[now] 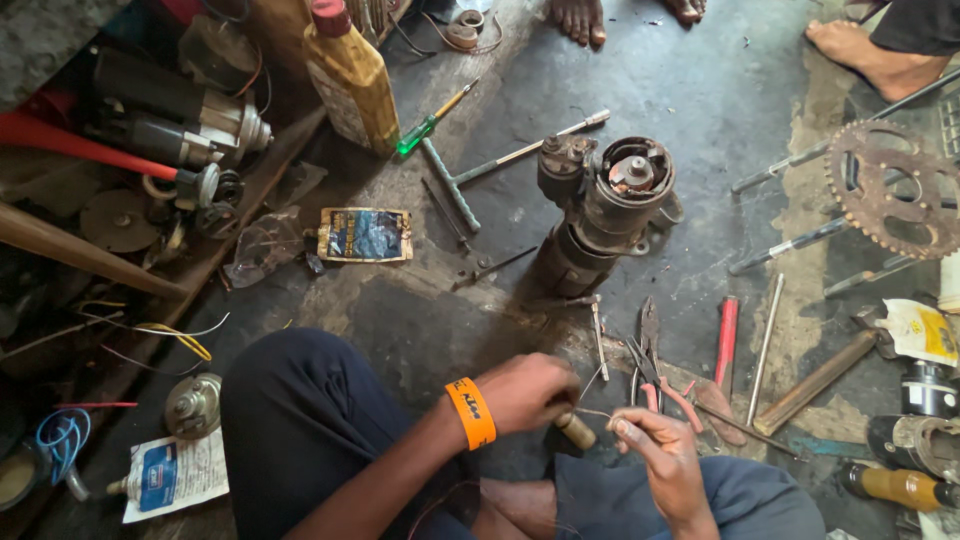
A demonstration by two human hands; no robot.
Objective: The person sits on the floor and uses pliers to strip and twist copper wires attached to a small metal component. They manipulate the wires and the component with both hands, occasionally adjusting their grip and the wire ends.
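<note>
A: Biggest thing?
B: The grimy grey cylindrical starter motor [600, 215], standing at twelve o'clock from both hands.
A: And the hands?
B: Left hand [525, 392] is clenched around a small wooden tool handle [576, 430]; right hand [655, 450] pinches a thin wire [597, 413], at three o'clock from the handle.

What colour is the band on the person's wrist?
The wristband on the left hand is bright orange with small dark markings, seen clearly in the head view.

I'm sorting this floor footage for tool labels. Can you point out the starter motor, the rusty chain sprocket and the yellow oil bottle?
starter motor [600, 215]: head view, on its dark cylindrical body.
rusty chain sprocket [850, 195]: head view, on the left toothed rim.
yellow oil bottle [352, 85]: head view, on its yellow side.
</note>
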